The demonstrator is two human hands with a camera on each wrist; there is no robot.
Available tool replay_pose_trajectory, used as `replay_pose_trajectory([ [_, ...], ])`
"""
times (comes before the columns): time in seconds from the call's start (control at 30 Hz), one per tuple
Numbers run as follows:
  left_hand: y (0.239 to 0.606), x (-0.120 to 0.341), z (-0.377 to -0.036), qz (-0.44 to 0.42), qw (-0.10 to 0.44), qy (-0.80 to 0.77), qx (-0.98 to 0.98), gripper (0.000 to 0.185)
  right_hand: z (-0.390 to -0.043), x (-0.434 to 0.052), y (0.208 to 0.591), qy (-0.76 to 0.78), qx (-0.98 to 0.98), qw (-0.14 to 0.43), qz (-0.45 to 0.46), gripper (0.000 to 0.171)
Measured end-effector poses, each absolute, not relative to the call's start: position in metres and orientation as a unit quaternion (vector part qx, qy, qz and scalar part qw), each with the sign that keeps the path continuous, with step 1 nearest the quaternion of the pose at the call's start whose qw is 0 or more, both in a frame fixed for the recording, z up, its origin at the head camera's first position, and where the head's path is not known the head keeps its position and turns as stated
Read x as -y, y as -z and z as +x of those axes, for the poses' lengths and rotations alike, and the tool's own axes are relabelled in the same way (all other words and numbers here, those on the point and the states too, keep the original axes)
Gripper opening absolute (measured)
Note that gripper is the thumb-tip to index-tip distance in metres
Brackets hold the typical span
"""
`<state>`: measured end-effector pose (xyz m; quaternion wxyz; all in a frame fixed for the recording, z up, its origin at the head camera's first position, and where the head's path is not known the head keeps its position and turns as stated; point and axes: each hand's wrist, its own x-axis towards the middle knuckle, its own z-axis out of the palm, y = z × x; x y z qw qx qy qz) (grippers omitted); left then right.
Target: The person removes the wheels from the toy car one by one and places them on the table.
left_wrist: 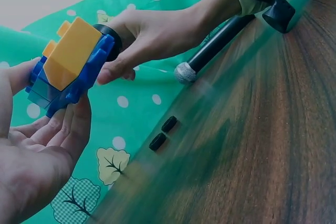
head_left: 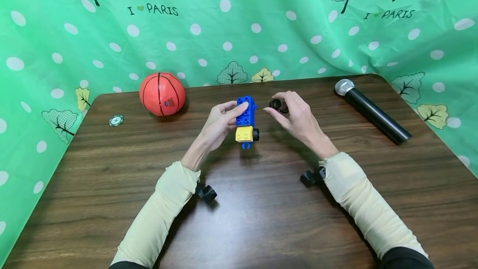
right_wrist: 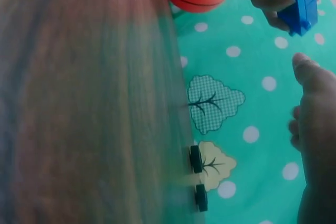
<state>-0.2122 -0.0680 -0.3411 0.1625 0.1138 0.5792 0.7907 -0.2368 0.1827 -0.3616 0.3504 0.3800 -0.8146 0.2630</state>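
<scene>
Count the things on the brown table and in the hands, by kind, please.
Orange basketball: 1
Blue-and-yellow brick car: 1
Small black wheels: 4 (two loose, one mounted, one held)
Black microphone with silver head: 1
Round green token: 1
Total: 8

On the green backdrop cloth (head_left: 239, 24) the words "I PARIS" are printed twice in dark letters, each time with a small green heart between the "I" and "PARIS": once at the upper left, beneath a printed tree, and once at the upper right, where the line is slanted by a fold in the fabric. A small coloured mark is borne by the orange basketball (head_left: 162, 94), but it cannot be read. No other lettering or numbers can be made out.
</scene>
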Motion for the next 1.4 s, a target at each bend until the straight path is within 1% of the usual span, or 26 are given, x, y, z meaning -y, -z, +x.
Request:
replay_pose_trajectory([
  [0.17,0.342,0.068,-0.212,0.111,0.158,-0.795,-0.575,0.043,-0.239,-0.188,0.365,-0.245,0.832,0.361,0.343,0.042],
  [0.23,0.342,0.069,-0.212,0.111,0.157,-0.796,-0.574,0.042,-0.241,-0.191,0.366,-0.243,0.839,0.356,0.332,0.041],
  [0.43,0.342,0.070,-0.212,0.113,0.154,-0.797,-0.573,0.043,-0.246,-0.200,0.371,-0.266,0.866,0.311,0.288,0.033],
  [0.87,0.342,0.069,-0.212,0.114,0.157,-0.798,-0.571,0.043,-0.254,-0.224,0.379,-0.326,0.908,0.217,0.151,0.026],
  [1.13,0.341,0.069,-0.213,0.113,0.160,-0.798,-0.570,0.044,-0.257,-0.233,0.385,-0.291,0.938,0.157,0.105,0.038],
  [1.27,0.342,0.069,-0.213,0.111,0.161,-0.798,-0.570,0.044,-0.258,-0.236,0.386,-0.277,0.946,0.136,0.094,0.035],
  [1.4,0.342,0.068,-0.213,0.110,0.160,-0.800,-0.568,0.043,-0.259,-0.240,0.388,-0.251,0.955,0.128,0.096,0.034],
])
